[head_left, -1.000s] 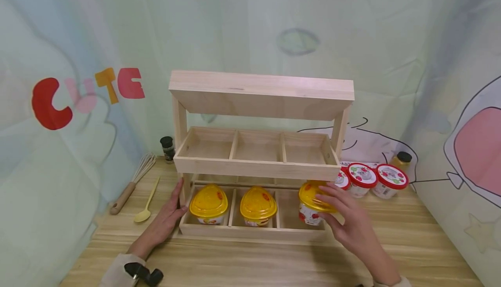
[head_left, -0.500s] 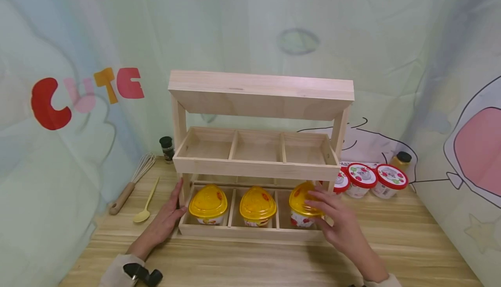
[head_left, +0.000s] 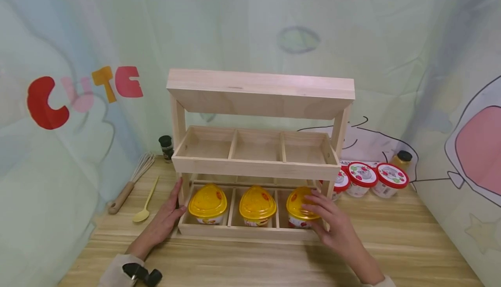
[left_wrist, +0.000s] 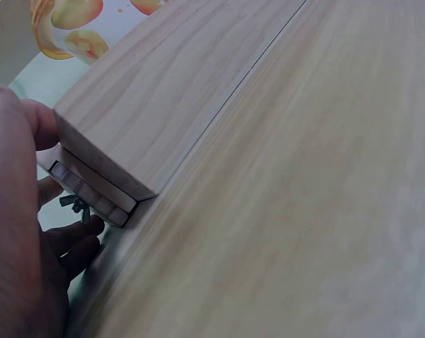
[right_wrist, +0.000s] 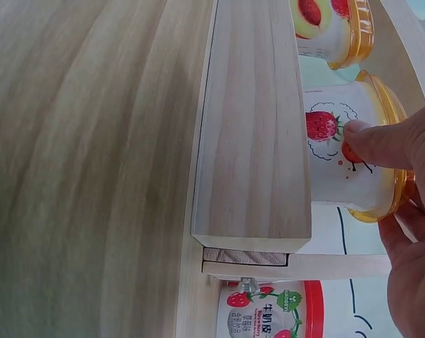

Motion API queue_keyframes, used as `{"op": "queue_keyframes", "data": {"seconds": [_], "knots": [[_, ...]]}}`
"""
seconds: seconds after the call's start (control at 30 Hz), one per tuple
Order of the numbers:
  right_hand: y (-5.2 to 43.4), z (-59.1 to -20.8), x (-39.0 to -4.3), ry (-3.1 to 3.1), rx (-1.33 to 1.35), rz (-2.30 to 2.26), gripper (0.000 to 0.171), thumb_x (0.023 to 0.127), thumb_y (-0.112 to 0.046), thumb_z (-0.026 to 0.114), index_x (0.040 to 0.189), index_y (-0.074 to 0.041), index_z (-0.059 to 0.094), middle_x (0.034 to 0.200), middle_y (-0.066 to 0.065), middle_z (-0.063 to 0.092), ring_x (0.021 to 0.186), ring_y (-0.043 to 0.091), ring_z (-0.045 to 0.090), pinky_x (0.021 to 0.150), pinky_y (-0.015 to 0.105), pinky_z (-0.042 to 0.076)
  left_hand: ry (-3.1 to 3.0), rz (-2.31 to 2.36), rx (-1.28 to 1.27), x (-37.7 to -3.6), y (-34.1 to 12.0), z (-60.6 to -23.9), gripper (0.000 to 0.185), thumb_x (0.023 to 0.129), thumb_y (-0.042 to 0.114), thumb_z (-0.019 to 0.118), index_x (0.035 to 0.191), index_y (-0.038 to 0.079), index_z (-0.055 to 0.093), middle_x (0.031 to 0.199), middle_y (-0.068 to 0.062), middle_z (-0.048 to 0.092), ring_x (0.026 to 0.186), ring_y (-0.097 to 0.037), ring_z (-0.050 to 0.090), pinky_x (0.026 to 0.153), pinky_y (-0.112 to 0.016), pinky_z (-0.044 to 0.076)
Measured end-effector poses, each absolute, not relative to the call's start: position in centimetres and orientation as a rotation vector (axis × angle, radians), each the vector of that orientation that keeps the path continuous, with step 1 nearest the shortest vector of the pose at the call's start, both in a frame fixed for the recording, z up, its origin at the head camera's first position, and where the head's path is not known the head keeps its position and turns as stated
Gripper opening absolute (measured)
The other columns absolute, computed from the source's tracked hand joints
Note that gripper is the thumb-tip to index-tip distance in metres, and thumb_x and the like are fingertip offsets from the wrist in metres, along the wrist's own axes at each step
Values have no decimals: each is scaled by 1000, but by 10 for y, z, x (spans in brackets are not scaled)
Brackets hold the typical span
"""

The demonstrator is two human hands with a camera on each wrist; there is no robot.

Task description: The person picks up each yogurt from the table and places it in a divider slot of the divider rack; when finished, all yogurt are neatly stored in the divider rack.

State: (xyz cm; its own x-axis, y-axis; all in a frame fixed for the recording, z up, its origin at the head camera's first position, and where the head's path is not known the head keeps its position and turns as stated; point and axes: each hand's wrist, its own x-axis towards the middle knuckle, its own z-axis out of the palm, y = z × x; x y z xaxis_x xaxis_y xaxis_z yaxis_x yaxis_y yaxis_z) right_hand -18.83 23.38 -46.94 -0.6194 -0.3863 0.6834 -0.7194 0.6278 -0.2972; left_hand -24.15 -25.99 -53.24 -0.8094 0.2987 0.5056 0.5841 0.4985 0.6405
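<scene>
A three-tier wooden rack (head_left: 254, 167) stands on the table. Its bottom tray (head_left: 250, 232) holds three yellow-lidded cups, one per compartment. My right hand (head_left: 318, 213) grips the rightmost cup (head_left: 297, 202) from the right side and top, as it sits in the right compartment. In the right wrist view my thumb presses the strawberry-printed cup (right_wrist: 335, 169) behind the tray's front board (right_wrist: 255, 127). The fingers of my left hand (head_left: 168, 213) lie flat against the rack's lower left post. The left wrist view has that left hand (left_wrist: 22, 239) beside the tray corner (left_wrist: 128, 120).
Three red-lidded cups (head_left: 364, 176) stand on the table right of the rack, with a black-capped yellow jar (head_left: 401, 158) behind them. A whisk (head_left: 131, 182), a yellow spoon (head_left: 145, 202) and a small dark jar (head_left: 166, 147) lie to the left. Printed cloth hangs behind.
My right hand has carried the yellow-lidded cup leftwards and down into the bottom tray's right compartment. The left hand has stayed against the rack's post.
</scene>
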Motion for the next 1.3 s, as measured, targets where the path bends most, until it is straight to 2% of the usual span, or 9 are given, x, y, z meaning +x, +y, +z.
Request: {"op": "queue_keyframes", "data": {"seconds": [0.23, 0.37, 0.5, 0.67, 0.83, 0.93, 1.1, 1.17, 1.3], "knots": [[235, -469, -188, -2274, 874, 753, 63, 65, 15, 91, 119, -15, 78, 139, 12, 72, 138, 38, 59, 126, 12, 26, -2405, -1209, -747, -242, -260, -531, 86, 102, -1, 54, 174, 15, 9, 165, -49, 23, 141, 30, 13, 111, 4, 17], [237, -465, -184, -2285, 862, 771, 64, 66, 12, 94, 121, -16, 78, 143, 14, 69, 137, 37, 59, 124, 10, 27, -2396, -1213, -752, -242, -261, -534, 87, 102, 0, 54, 174, 17, 9, 171, -40, 21, 142, 28, 14, 111, 3, 17], [241, -459, -179, -2335, 813, 811, 60, 71, 4, 96, 124, -17, 77, 149, 12, 66, 141, 30, 57, 120, 8, 30, -2391, -1210, -754, -243, -262, -537, 88, 102, 0, 54, 174, 19, 8, 178, -26, 18, 145, 24, 15, 112, 3, 17], [250, -454, -175, -2403, 721, 826, 59, 75, -5, 96, 128, -22, 75, 155, 4, 62, 144, 22, 54, 116, 5, 32, -2389, -1216, -765, -242, -262, -534, 87, 102, -1, 54, 174, 17, 8, 177, -27, 18, 144, 27, 14, 112, 3, 17], [262, -452, -175, -2403, 662, 818, 62, 75, -3, 96, 130, -20, 74, 156, 5, 61, 143, 17, 54, 115, 4, 31, -2389, -1212, -769, -241, -262, -533, 86, 102, -2, 54, 174, 15, 8, 180, 0, 12, 145, 27, 13, 112, 3, 16], [270, -451, -175, -2395, 617, 802, 64, 74, -1, 95, 131, -20, 73, 155, 7, 62, 142, 16, 54, 114, 3, 30, -2388, -1217, -774, -241, -261, -534, 86, 103, -2, 54, 174, 14, 8, 179, 8, 10, 145, 27, 13, 112, 3, 16], [282, -447, -177, -2390, 550, 774, 67, 74, 0, 95, 135, -16, 71, 152, 9, 64, 139, 23, 54, 112, 0, 25, -2387, -1239, -782, -242, -262, -536, 84, 103, -1, 52, 174, 14, 8, 179, 3, 8, 145, 27, 12, 112, 3, 16], [286, -446, -180, -2368, 554, 774, 68, 73, 2, 94, 136, -12, 71, 150, 11, 65, 138, 23, 54, 113, 0, 25, -2391, -1246, -779, -242, -262, -536, 84, 104, -1, 52, 174, 14, 8, 179, -6, 9, 145, 28, 11, 112, 3, 15], [294, -446, -186, -2324, 568, 760, 68, 71, 4, 94, 134, -6, 71, 146, 15, 66, 135, 24, 55, 115, 1, 24, -2391, -1263, -772, -245, -264, -540, 84, 105, 2, 52, 174, 17, 8, 181, -15, 12, 149, 19, 14, 113, 3, 16]]}}
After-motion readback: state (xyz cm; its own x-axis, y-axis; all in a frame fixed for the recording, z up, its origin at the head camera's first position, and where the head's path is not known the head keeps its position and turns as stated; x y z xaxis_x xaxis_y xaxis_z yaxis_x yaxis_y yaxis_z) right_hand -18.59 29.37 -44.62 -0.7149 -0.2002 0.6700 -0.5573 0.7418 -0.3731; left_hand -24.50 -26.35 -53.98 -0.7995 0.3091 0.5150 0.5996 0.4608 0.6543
